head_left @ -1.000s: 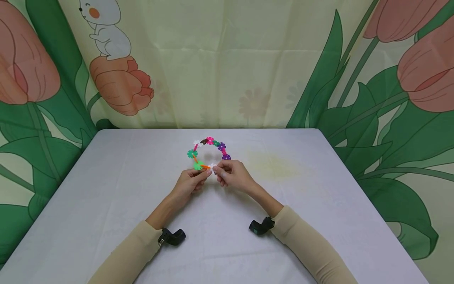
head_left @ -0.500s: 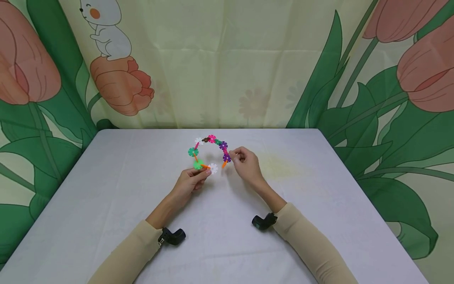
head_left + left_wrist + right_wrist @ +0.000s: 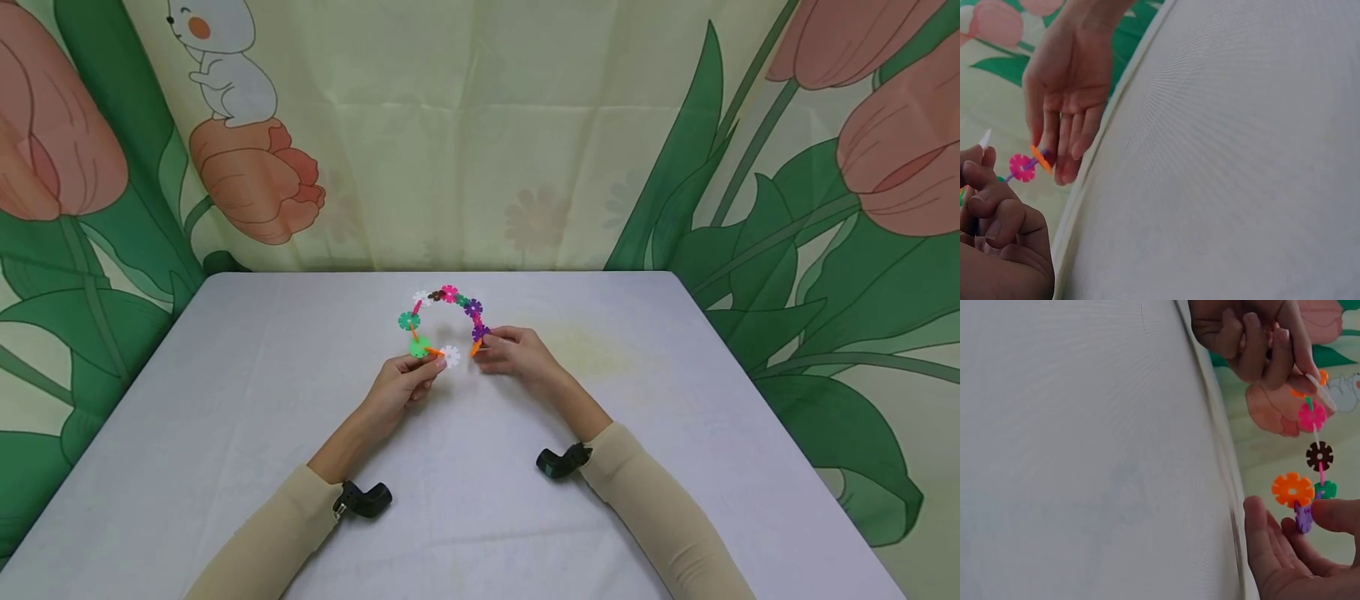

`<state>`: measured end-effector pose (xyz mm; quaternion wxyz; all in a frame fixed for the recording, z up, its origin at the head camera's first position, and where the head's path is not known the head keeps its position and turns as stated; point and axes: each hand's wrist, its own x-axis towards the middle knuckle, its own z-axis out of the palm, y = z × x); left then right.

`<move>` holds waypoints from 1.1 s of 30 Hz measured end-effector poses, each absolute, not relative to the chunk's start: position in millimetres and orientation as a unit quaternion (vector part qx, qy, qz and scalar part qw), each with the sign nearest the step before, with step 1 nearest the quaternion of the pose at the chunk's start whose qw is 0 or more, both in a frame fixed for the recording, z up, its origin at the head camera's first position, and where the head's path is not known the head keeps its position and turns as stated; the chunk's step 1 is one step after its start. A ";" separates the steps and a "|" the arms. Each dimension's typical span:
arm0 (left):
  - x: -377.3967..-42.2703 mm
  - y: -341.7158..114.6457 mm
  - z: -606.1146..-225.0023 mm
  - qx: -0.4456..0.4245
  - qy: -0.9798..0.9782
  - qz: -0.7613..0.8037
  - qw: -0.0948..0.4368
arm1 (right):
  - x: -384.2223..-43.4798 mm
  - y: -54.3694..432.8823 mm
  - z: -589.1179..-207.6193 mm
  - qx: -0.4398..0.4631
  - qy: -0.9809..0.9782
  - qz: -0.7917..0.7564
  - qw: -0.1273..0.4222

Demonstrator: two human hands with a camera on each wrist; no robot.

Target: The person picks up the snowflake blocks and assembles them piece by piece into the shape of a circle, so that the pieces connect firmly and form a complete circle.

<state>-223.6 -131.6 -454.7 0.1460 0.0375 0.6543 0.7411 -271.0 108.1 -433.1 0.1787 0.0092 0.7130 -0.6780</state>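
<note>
A chain of colourful plastic snowflake discs is held up above the table, bent into a ring with a gap at its near side. My left hand pinches the chain near the light green disc and the white end disc. Across the gap, my right hand holds the other end between thumb and fingers. There, a purple disc lies between the fingertips, and an orange disc sticks out past it. The white and orange end discs are apart. Fingers hide part of the left-hand grip.
A white cloth covers the table, which bears a faint yellowish stain to the right of the hands. Behind it hangs a curtain printed with tulips and a white animal. A black wrist camera sits on each sleeve.
My right hand has left the white disc, moved right to the purple and orange end, and turned with its fingers lower around it. My left hand has stayed nearly still.
</note>
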 end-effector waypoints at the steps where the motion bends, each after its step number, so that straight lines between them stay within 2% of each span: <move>1: -223.7 -132.3 -454.3 0.039 0.655 0.740 0.146 | -270.4 107.6 -432.8 0.005 0.709 -0.681 0.180; 21: -225.3 -134.2 -453.5 0.026 0.645 0.751 0.139 | -256.1 99.5 -416.1 -0.059 0.643 -0.735 0.205; 33: -227.7 -135.8 -456.5 0.015 0.652 0.745 0.137 | -255.4 96.6 -414.8 -0.058 0.651 -0.729 0.202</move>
